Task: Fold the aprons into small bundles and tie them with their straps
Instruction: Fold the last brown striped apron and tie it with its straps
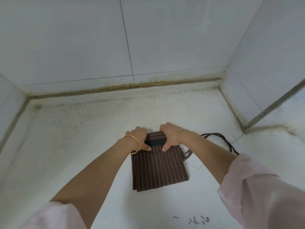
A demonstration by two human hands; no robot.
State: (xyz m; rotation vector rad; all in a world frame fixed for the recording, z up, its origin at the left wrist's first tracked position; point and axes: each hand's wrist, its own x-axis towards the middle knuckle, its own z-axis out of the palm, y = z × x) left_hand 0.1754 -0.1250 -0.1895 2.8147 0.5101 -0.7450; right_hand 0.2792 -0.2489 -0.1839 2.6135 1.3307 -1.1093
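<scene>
A brown apron with thin white stripes (158, 169) lies folded into a narrow stack on the white counter (74, 154). My left hand (140, 138) and my right hand (168, 136) grip its far end, fingers curled over the rolled edge and thumbs pressing on the cloth nearer me. A dark band of fabric shows between the thumbs. The apron's brown straps (221, 141) trail off to the right of my right wrist and loop on the counter.
White tiled walls (165, 38) close the counter at the back and on both sides, with a grimy seam along the back edge. A metal strip (277, 103) runs down the right wall. Black handwritten marks (198, 219) sit near the front edge.
</scene>
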